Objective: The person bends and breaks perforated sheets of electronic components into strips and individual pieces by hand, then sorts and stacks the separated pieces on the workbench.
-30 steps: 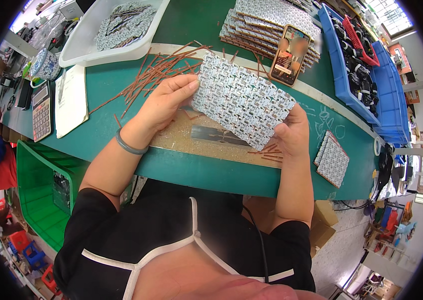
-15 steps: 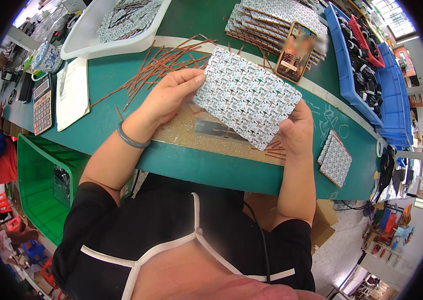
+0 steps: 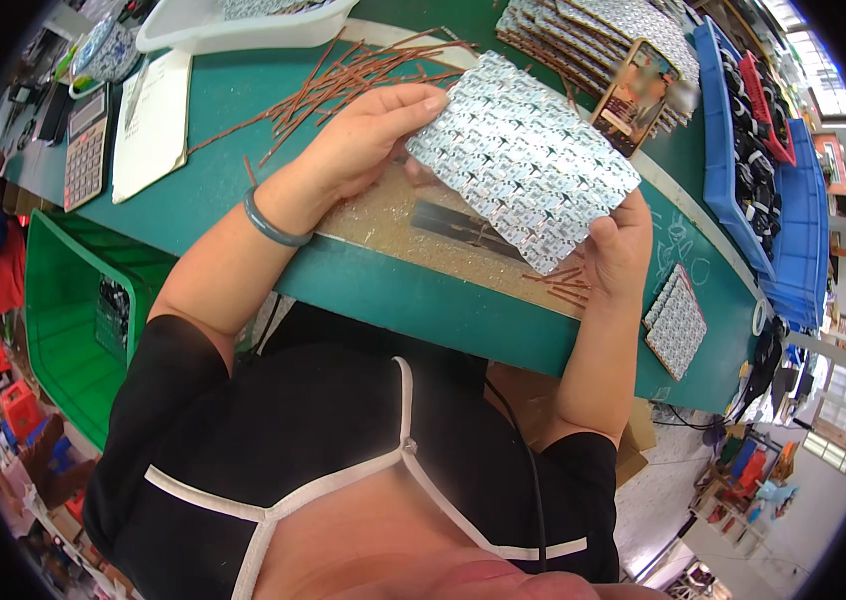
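Both hands hold a flat panel [image 3: 533, 165] covered with close rows of small silvery parts, like a sheet of circuit boards. My left hand [image 3: 368, 140] pinches its left corner, thumb on top. At the lower right edge my right hand [image 3: 618, 250] grips it, thumb on the face and fingers mostly hidden beneath. The panel is held tilted above a tan work board [image 3: 378, 215] with a dark metal plate [image 3: 463, 230] set on it. Short brown strips [image 3: 568, 288] lie beside my right hand. Long thin brown strips [image 3: 343, 85] are heaped beyond my left hand.
Similar panels are stacked [image 3: 583, 25] at the back, with a phone [image 3: 633, 100] leaning there. A few more panels [image 3: 678, 330] lie at right. Around stand a white tub [image 3: 243, 38], blue crates [image 3: 803, 230], a green crate [image 3: 63, 330], a calculator [image 3: 88, 150] and a notepad [image 3: 158, 120].
The whole view has shifted, so the table's things sit higher in it. The panel's tilt has changed slightly and its face catches more light. Both hands keep their hold.
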Demonstrator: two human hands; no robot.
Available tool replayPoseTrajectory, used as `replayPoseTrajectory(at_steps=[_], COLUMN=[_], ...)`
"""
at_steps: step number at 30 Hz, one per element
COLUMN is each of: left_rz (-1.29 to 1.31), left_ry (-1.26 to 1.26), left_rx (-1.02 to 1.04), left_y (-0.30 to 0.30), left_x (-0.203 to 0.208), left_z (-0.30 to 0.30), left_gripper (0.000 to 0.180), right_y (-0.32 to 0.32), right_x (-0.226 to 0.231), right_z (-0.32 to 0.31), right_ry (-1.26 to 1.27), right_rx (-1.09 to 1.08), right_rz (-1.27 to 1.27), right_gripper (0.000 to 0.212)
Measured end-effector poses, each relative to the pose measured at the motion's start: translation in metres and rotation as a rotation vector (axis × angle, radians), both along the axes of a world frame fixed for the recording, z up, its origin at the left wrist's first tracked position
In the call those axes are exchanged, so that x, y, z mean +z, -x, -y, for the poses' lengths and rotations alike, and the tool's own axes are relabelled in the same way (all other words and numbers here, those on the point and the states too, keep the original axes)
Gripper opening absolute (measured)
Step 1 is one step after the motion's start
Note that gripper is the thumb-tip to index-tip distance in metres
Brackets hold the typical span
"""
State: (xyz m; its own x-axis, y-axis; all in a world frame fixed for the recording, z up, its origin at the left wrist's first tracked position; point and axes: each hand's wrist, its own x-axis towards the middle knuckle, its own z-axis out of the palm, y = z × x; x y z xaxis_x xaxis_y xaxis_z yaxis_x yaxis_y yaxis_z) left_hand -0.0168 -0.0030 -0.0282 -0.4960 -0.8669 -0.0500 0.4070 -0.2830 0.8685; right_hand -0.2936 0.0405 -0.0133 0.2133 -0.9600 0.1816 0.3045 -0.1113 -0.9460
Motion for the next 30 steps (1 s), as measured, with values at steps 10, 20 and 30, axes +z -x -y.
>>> replayPoseTrajectory(at_steps=[10,20,30], left_rz=[0.164,0.244,-0.036], left_ry=[0.125,0.163,0.115], left_rx=[0.118,0.232,0.32], left_y=[-0.002,0.004,0.005], left_x=[-0.01,-0.002,0.007], left_z=[0.005,0.0,-0.002], left_gripper=[0.033,0.033,0.028], right_y=[-0.011,-0.019,-0.014], right_x=[0.003,0.012,0.008], right_z=[-0.011,-0.014,-0.005], right_ry=[-0.055,-0.049,-0.105], right_rx=[0.062,0.152,0.148], right_rz=[-0.026,-0.088,-0.202], right_gripper=[0.076,0.072,0.057])
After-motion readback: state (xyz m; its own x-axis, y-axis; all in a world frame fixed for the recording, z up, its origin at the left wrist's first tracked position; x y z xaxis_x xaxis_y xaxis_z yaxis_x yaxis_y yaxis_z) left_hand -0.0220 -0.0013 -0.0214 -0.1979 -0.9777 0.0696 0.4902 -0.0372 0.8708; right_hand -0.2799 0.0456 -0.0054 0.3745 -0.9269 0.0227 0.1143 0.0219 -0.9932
